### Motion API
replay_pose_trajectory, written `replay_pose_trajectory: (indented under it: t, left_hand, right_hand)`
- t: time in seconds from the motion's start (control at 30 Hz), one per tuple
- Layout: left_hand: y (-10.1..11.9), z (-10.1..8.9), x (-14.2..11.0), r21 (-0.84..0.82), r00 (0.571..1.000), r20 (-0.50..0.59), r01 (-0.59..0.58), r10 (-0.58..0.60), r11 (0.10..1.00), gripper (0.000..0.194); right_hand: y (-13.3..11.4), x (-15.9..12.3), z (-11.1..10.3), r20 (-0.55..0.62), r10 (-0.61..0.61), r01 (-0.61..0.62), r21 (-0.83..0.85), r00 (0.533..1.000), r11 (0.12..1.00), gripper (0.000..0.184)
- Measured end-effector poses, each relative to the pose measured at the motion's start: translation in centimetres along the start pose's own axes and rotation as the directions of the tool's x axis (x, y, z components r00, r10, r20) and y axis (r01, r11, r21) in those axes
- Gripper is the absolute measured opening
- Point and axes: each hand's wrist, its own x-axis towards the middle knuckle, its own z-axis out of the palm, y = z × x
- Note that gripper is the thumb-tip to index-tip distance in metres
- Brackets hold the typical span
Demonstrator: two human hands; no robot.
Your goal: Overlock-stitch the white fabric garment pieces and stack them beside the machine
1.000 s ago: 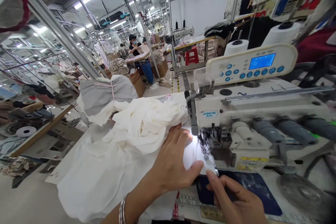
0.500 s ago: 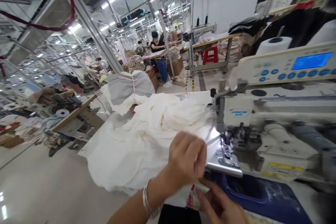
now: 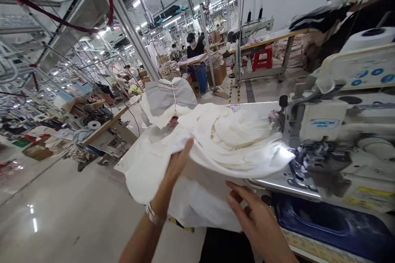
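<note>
A large heap of white fabric (image 3: 228, 131) lies across the machine table, its right end close to the needle area of the sewing machine (image 3: 324, 131). My left hand (image 3: 178, 163), a silver bangle at its wrist, grips a fold of this fabric and lifts it; the thumb shows on top, while the other fingers are partly hidden behind the cloth. Lower right, my right hand (image 3: 254, 213) has its fingers apart with nothing in them, beside the fabric's hanging front part. The lit metal plate (image 3: 286, 185) of the machine lies just beyond it.
A navy blue tray-like part (image 3: 327, 218) sits below the machine bed. Behind the heap stands a tied grey bundle (image 3: 168, 94). Farther off, a person (image 3: 195, 47) works at a table near a blue bin (image 3: 201, 77) and a red stool (image 3: 262, 58).
My left hand has moved left from near the needle and now holds up the white fabric. My right hand has opened near the cloth. The view has shifted left.
</note>
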Motion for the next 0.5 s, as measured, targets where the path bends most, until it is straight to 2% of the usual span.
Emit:
replay_pose_trajectory:
  t: [0.07, 0.1, 0.2, 0.27, 0.33, 0.4, 0.47, 0.5]
  left_hand:
    - [1.9, -0.5, 4.3, 0.105, 0.993, -0.034, -0.105, 0.109, 0.989, 0.034]
    - [2.9, -0.4, 6.4, 0.14, 0.988, -0.026, -0.146, 0.151, 0.979, 0.028]
    - [5.6, 0.2, 11.9, 0.23, 0.982, 0.004, -0.185, 0.189, 0.955, 0.028]
    - [6.9, 0.4, 13.5, 0.289, 0.983, -0.013, -0.172, 0.184, 0.942, 0.032]
    - [7.3, 0.3, 12.6, 0.342, 0.974, -0.074, -0.175, 0.212, 0.923, 0.028]
    - [6.9, 0.1, 9.4, 0.378, 0.95, -0.138, -0.211, 0.28, 0.901, 0.018]
    - [5.6, 0.2, 4.6, 0.377, 0.931, -0.077, -0.304, 0.356, 0.875, 0.014]
    - [4.8, 0.5, 2.2, 0.349, 0.922, 0.039, -0.374, 0.385, 0.86, 0.015]
  right_hand:
    - [0.7, 0.7, 0.1, -0.02, -0.004, -0.004, -0.382, 1.0, 0.924, 0.038]
    - [0.8, 1.1, 0.2, -0.023, 0.024, -0.032, -0.503, 0.999, 0.864, 0.042]
    - [0.6, 2.2, 0.5, -0.032, 0.123, -0.117, -0.618, 0.992, 0.777, 0.045]
    - [0.4, 2.5, 0.5, -0.042, 0.154, -0.144, -0.646, 0.987, 0.749, 0.039]
    - [0.5, 2.3, 0.3, -0.023, 0.162, -0.139, -0.641, 0.987, 0.755, 0.03]
    - [1.1, 1.8, 0.0, 0.011, 0.166, -0.124, -0.612, 0.986, 0.781, 0.025]
    - [1.7, 1.4, -0.2, 0.032, 0.171, -0.122, -0.576, 0.985, 0.808, 0.025]
    - [2.0, 1.3, -0.2, 0.034, 0.18, -0.13, -0.561, 0.983, 0.817, 0.028]
